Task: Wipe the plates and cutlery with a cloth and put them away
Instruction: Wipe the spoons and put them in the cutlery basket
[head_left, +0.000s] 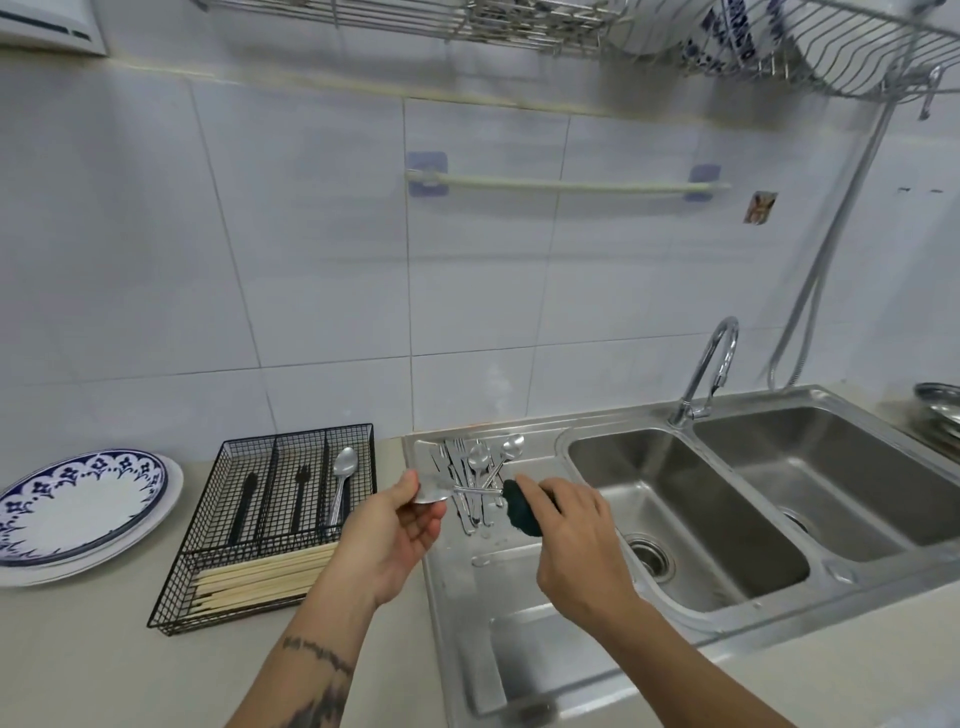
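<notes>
Left hand (400, 525): pinches the spoon (434, 496) by its bowl, above the sink drainboard (467, 582).
Right hand (566, 540): closed around the dark cloth (522, 512), apparently wrapping the spoon's handle.
Advice: draw cloth along the handle, then drop spoon into the wire tray (270, 519).

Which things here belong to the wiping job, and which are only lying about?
Job: steel spoon in left hand; dark green cloth in right hand; unwiped steel cutlery pile; black wire organiser; blue-patterned plates.
Not needed: chrome tap; wall rail.
</notes>
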